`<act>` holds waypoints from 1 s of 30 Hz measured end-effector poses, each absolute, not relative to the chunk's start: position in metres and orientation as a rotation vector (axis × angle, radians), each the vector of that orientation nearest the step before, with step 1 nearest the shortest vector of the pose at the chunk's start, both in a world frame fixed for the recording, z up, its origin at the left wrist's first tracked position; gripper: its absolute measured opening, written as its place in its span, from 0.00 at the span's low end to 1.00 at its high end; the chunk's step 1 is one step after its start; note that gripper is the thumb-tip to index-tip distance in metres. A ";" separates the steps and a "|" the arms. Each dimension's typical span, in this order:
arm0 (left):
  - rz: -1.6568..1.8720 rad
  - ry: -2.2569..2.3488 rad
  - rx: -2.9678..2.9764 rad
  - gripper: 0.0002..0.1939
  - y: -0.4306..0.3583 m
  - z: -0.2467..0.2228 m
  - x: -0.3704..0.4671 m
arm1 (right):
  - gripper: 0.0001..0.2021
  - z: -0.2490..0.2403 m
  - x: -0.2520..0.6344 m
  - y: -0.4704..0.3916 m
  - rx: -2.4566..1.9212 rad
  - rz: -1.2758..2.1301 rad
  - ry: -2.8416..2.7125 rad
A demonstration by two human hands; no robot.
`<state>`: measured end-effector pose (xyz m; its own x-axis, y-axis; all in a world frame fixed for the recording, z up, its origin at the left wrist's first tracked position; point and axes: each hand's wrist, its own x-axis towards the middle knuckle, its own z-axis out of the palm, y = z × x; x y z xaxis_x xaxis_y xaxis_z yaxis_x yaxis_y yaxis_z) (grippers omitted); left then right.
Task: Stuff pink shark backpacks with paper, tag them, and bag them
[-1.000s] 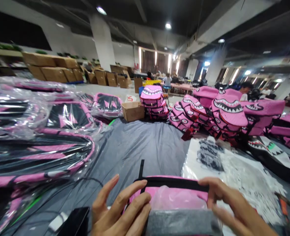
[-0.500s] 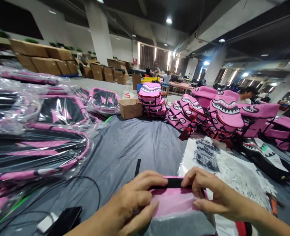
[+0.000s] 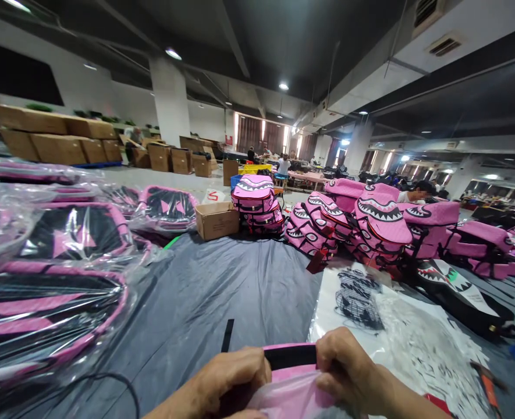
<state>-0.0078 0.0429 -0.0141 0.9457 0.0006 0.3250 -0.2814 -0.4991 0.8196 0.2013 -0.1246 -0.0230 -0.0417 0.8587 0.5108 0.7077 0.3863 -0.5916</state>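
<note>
At the bottom of the head view, a pink bag (image 3: 286,372) with a black strip along its top edge sits between my hands. My left hand (image 3: 235,378) has its fingers curled over the left end of that edge. My right hand (image 3: 348,369) pinches the edge at the right, thumb below and fingers on top. A thin whitish sheet (image 3: 283,398) lies against the bag's near side, bunched between the hands; whether it is lining or plastic wrap I cannot tell. The bag's lower part is out of frame. A black strap end (image 3: 228,336) sticks up beyond my left hand.
Plastic-wrapped pink-and-black bags (image 3: 74,238) fill the left. A cardboard box (image 3: 217,220) and stacked pink backpacks (image 3: 257,203) stand at the back, more backpacks (image 3: 379,215) to the right. White printed bags (image 3: 397,326), a black bag (image 3: 462,297) and an orange-handled hammer (image 3: 486,384) lie right.
My view has tilted up, so the scene sits lower in the picture. My fingers have curled tighter on the bag's edge, and the whitish sheet is pulled up and bunched.
</note>
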 end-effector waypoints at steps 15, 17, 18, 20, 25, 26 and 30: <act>0.580 -0.433 2.114 0.25 0.052 -0.012 0.017 | 0.31 -0.005 0.202 -0.133 -1.413 0.852 -1.755; 0.493 -0.354 1.944 0.27 0.054 -0.011 0.018 | 0.34 -0.006 0.204 -0.135 -1.427 0.918 -1.726; 0.434 -0.327 1.861 0.27 0.054 -0.011 0.019 | 0.36 -0.007 0.205 -0.135 -1.427 0.935 -1.704; 0.304 -0.285 1.765 0.27 0.055 -0.012 0.020 | 0.40 -0.012 0.210 -0.135 -1.409 0.951 -1.661; 0.273 -0.263 1.850 0.27 0.054 -0.021 0.025 | 0.41 -0.017 0.216 -0.133 -1.341 1.091 -1.539; 0.322 -0.272 1.889 0.26 0.053 -0.022 0.025 | 0.40 -0.016 0.216 -0.133 -1.329 1.135 -1.523; 0.405 -0.290 2.035 0.29 0.050 -0.018 0.018 | 0.37 -0.002 0.208 -0.138 -1.339 1.197 -1.530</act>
<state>0.0179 0.0500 -0.0180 0.9152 -0.0348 0.4015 -0.3692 -0.4717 0.8007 0.2080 -0.1379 -0.0016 -0.1588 0.9867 -0.0352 0.2720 0.0095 -0.9623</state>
